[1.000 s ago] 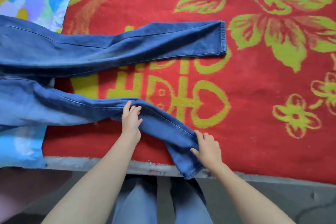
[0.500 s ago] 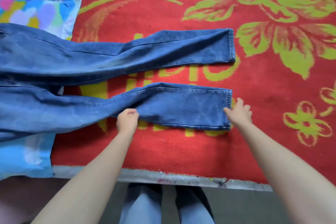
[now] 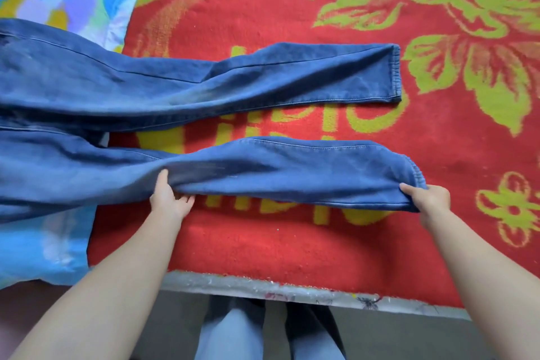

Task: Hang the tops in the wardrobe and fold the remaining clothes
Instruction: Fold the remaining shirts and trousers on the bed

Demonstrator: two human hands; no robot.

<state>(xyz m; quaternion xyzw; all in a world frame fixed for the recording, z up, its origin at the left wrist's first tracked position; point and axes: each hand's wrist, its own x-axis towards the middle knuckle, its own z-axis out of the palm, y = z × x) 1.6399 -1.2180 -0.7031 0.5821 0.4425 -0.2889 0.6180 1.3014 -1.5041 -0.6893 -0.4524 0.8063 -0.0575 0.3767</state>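
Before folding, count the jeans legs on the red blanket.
2. Far leg lies flat; near leg is held mid-length by the left hand, at its hem by the right hand.

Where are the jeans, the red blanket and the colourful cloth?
jeans (image 3: 292,175): head view, middle of the near leg.
red blanket (image 3: 292,245): head view, bare red patch near its front edge.
colourful cloth (image 3: 58,0): head view, pastel patches at the top left.

red blanket (image 3: 321,242) with green flowers covers the bed; grey floor (image 3: 409,336) below.
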